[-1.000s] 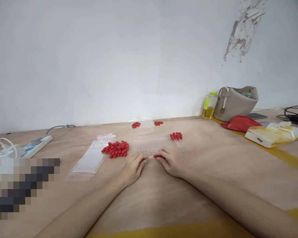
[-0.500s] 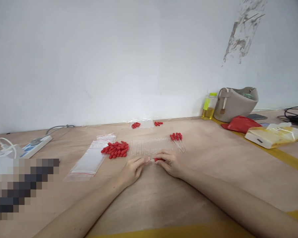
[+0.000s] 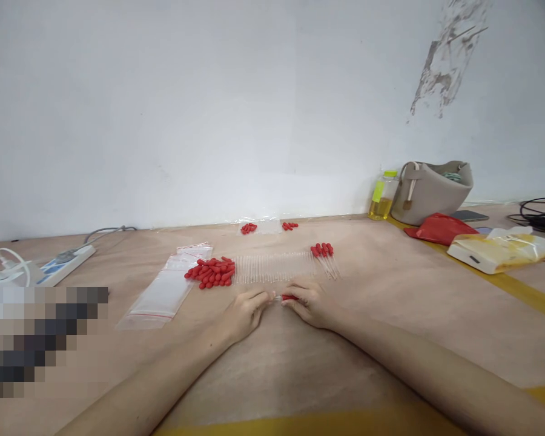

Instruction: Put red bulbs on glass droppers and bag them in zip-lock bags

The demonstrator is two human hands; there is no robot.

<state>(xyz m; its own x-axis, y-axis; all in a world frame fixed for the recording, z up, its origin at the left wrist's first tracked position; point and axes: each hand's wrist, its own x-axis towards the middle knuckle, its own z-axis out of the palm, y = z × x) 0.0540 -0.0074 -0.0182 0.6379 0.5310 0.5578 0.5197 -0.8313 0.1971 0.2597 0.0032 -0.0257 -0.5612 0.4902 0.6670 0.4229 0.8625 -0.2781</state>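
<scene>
My left hand (image 3: 247, 312) pinches a thin clear glass dropper tube (image 3: 277, 298), its fingers closed. On the tube's right end sits a red rubber bulb (image 3: 289, 297), gripped between the thumb and fingers of my right hand (image 3: 314, 304). How far the bulb covers the tube is hidden by my fingers. Just beyond my hands lies a row of bare glass tubes (image 3: 272, 267), side by side. A heap of loose red bulbs (image 3: 214, 274) is at the row's left end. Several droppers with red bulbs fitted (image 3: 323, 250) lie at its right end.
Clear zip bags (image 3: 157, 300) lie left of the heap. Near the wall is a clear bag (image 3: 267, 225) with small groups of red bulbs beside it. A power strip (image 3: 68, 265) is at left; a bottle (image 3: 381, 197), grey bag (image 3: 431, 194) and tissue pack (image 3: 495, 251) stand at right.
Both hands have shifted very slightly down in the view, still holding the tube and the bulb together. The things on the table have not moved.
</scene>
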